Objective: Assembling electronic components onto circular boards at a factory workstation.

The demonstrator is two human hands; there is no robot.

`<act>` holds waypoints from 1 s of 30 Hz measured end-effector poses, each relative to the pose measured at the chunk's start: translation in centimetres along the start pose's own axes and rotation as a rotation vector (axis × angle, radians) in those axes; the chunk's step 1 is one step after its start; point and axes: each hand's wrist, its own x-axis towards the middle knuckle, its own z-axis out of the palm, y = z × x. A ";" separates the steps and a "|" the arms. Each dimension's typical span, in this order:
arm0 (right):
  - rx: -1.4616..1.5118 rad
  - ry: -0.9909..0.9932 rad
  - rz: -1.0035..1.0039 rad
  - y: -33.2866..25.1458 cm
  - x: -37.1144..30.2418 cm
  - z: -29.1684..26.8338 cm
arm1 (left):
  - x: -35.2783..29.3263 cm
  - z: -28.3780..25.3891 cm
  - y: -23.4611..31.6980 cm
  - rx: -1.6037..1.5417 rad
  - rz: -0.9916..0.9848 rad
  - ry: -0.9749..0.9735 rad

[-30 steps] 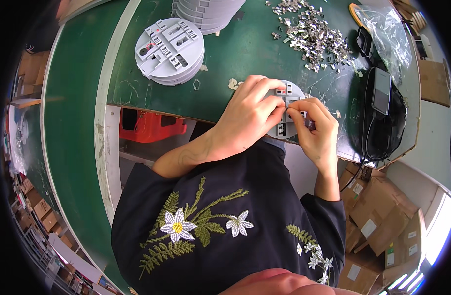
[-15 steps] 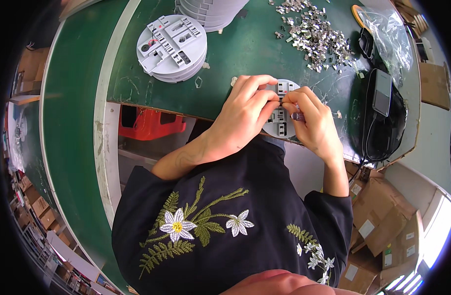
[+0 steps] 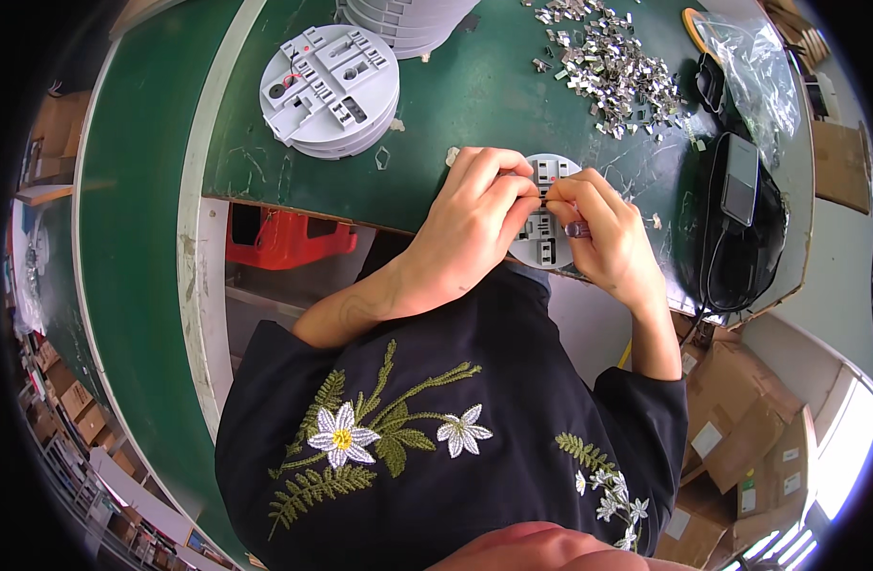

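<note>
A round grey plastic base [image 3: 530,254] with raised slots lies at the table's front edge, partly covered by both my hands. My left hand [image 3: 475,209] comes over it from the left, thumb and fingers pinched together above its middle; whatever they hold is too small to make out. From the right, my right hand [image 3: 613,238] is closed around a slim tool with a purple see-through handle [image 3: 577,229]. Its working end is hidden among the fingertips, which nearly meet those of my left hand over the base.
Farther left stands a stack of similar grey round bases [image 3: 332,90], the top one carrying red and black wires. A taller grey stack [image 3: 408,24] is behind it. Small metal clips [image 3: 617,71] lie heaped at the back right. A black bag with a grey device [image 3: 739,181] sits right.
Both hands stay over the base, with only a slight shift of the right fingers and tool handle. The view has moved a little, shifting the left stack slightly.
</note>
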 end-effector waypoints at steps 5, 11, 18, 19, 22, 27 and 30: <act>0.012 -0.012 0.013 -0.3 0.2 -0.1 | -0.1 0.0 0.0 -0.001 -0.007 -0.005; -0.115 -0.054 0.000 -0.6 0.2 -0.2 | -0.1 0.2 0.0 0.007 -0.001 0.001; 0.016 -0.041 0.002 0.2 -0.1 -0.5 | -0.4 0.2 -0.1 0.005 -0.006 0.008; 0.051 -0.021 0.000 0.4 -0.2 -0.4 | -0.5 0.2 -0.1 0.009 -0.007 0.007; 0.053 0.000 -0.002 0.1 -0.1 -0.2 | -0.5 0.2 0.0 0.012 -0.014 0.007; -0.051 0.003 -0.002 -0.4 0.2 0.0 | -0.3 0.2 0.1 0.012 -0.017 0.013; -0.047 -0.004 -0.005 -0.4 0.3 0.0 | -0.2 0.2 0.0 0.030 0.010 0.035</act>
